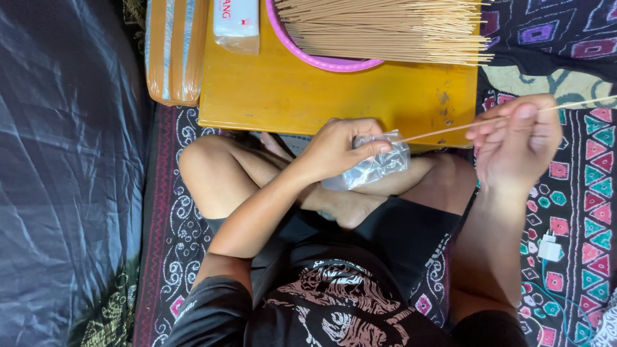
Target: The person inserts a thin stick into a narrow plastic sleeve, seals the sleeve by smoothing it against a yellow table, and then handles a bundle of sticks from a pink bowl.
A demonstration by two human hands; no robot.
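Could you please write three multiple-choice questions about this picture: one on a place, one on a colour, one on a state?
1. Where does the pink basin of loose sticks stand?
A. on the yellow board
B. on the dark sheet
C. on the person's knee

2. What colour is the small charger on the patterned mat?
A. black
B. white
C. red

3. What is the left hand doing?
A. lying open and idle
B. gripping a clear plastic bag
C. pressing on the board

Answers: 1 A, the basin sits on the board's far edge. 2 B, its body is white. 3 B, the fingers close on the bag while the right hand pinches a thin stick.
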